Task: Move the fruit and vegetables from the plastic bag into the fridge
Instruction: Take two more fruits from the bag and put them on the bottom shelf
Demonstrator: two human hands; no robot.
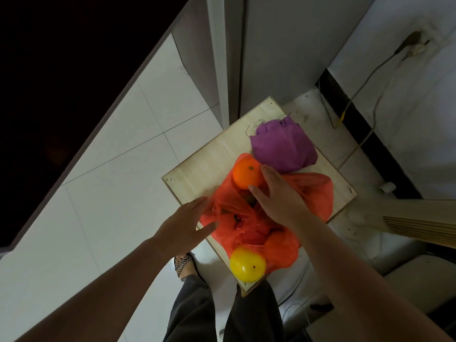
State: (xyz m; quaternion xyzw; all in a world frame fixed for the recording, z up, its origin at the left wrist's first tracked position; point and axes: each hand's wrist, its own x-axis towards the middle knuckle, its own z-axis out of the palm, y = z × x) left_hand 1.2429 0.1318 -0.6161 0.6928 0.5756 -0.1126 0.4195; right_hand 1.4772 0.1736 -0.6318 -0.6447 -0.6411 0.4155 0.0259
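A red plastic bag (313,193) lies open on a small wooden table (204,166). My right hand (276,196) grips an orange (245,174) at the bag's far edge, thumb and fingers around it. My left hand (185,223) rests flat on the bag's left edge with fingers apart, holding nothing. A yellow round fruit (247,264) sits at the bag's near end by the table edge. Dark and red produce shows dimly inside the bag. The grey fridge (283,50) stands shut just beyond the table.
A purple bag (283,146) lies on the table's far side, touching the red bag. White floor tiles (128,149) spread to the left. Cables (355,99) run along the right wall. A slatted wooden piece (419,220) juts in at right. My sandalled foot (183,265) is below the table.
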